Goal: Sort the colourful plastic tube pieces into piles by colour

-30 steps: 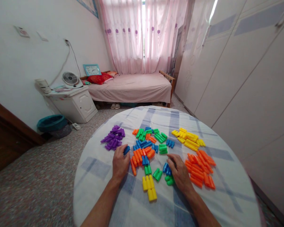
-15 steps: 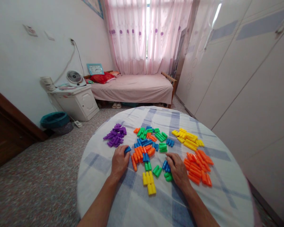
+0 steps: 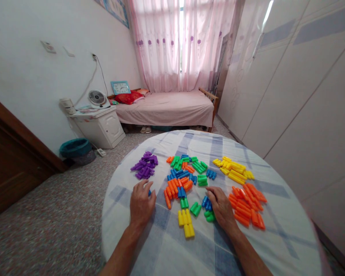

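- The left hand lies palm down on the table, fingers loosely spread. A blue block peeks out beside the fingertips, mostly covered, so I cannot tell whether it is pinched or merely touched.
- The right hand also lies palm down, its fingers bent toward a pair of blue blocks and touching them. A green block sits against the thumb side. The grip is hidden from above, so I cannot tell whether anything is held.
- Both hands rest low and flat, which seems to suit sliding small pieces over the cloth.
- Single-colour groups ring the hands, apparently kept apart by colour: a purple pile beyond the left hand, a yellow pile far right, and an orange pile just beside the right hand.
- Between the hands a mixed heap spreads out, with yellow blocks nearest the person.
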Tool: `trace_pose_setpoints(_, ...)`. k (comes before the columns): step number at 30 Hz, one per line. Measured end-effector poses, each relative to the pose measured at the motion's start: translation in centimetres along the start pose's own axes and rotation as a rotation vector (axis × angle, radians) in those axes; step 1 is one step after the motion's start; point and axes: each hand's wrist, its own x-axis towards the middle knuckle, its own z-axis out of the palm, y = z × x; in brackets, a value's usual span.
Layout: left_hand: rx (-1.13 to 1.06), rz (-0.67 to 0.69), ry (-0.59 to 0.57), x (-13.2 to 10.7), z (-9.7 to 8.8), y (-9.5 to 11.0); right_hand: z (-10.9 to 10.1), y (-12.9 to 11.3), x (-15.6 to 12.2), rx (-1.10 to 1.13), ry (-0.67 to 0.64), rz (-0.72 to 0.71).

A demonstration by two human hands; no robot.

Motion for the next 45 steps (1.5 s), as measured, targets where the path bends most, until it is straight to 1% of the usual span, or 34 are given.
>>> trace_pose_setpoints(1, -0.064, 0.046, -0.026, 0.1, 0.0, 1.1, 0.0, 0.0, 0.0, -0.001, -0.004, -0.005)
trace_pose_setpoints(2, -0.121, 0.096, -0.081, 0.3, 0.0, 2.4, 0.0, 0.1, 0.0, -0.003, -0.008, -0.009)
trace_pose_setpoints(4, -0.169, 0.171, -0.222, 0.6, 0.2, 4.7, 0.1, 0.2, 0.0, -0.013, -0.015, -0.012)
trace_pose_setpoints(6, -0.127, 0.204, -0.329, 0.8, 0.7, 6.6, 0.2, 0.4, 0.0, -0.023, -0.022, -0.012)
trace_pose_setpoints(9, -0.011, 0.2, -0.393, 1.0, 1.5, 8.0, 0.3, 0.7, 0.0, -0.027, -0.027, -0.02)
trace_pose_setpoints(13, 0.056, 0.205, -0.413, 1.4, 2.1, 8.0, 0.3, 0.9, 0.0, -0.023, -0.027, -0.034)
trace_pose_setpoints(18, 0.045, 0.292, -0.441, 1.9, 2.5, 7.7, 0.3, 0.7, 0.0, -0.014, -0.013, -0.051)
trace_pose_setpoints(22, -0.089, 0.269, -0.386, 1.7, 2.5, 7.1, 0.3, 0.7, 0.0, -0.007, -0.01, -0.049)
trace_pose_setpoints(26, -0.3, 0.206, -0.296, 1.4, 1.8, 6.3, 0.4, 0.7, 0.0, -0.001, -0.011, -0.047)
trace_pose_setpoints(28, -0.36, 0.204, -0.285, 1.3, 1.4, 6.3, 0.4, 0.6, 0.0, -0.002, -0.013, -0.046)
trace_pose_setpoints(29, -0.375, 0.219, -0.3, 1.3, 1.3, 6.5, 0.4, 0.5, 0.0, -0.004, -0.014, -0.046)
trace_pose_setpoints(31, -0.372, 0.269, -0.368, 1.3, 1.5, 7.4, 0.3, 0.4, 0.0, -0.008, -0.02, -0.048)
trace_pose_setpoints(33, -0.306, 0.296, -0.448, 1.2, 2.0, 8.6, 0.3, 0.4, -0.1, -0.013, -0.029, -0.056)
trace_pose_setpoints(36, -0.164, 0.27, -0.52, 1.0, 2.9, 10.4, 0.3, 0.5, -0.1, -0.03, -0.05, -0.084)
trace_pose_setpoints(38, -0.131, 0.244, -0.527, 1.0, 3.4, 11.2, 0.3, 0.7, -0.1, -0.039, -0.062, -0.093)
trace_pose_setpoints(40, -0.171, 0.207, -0.517, 1.0, 3.8, 11.5, 0.3, 0.7, -0.1, -0.036, -0.066, -0.084)
trace_pose_setpoints(45, -0.472, 0.107, -0.434, 1.1, 4.0, 10.8, 0.2, 0.5, 0.0, 0.01, -0.046, -0.057)
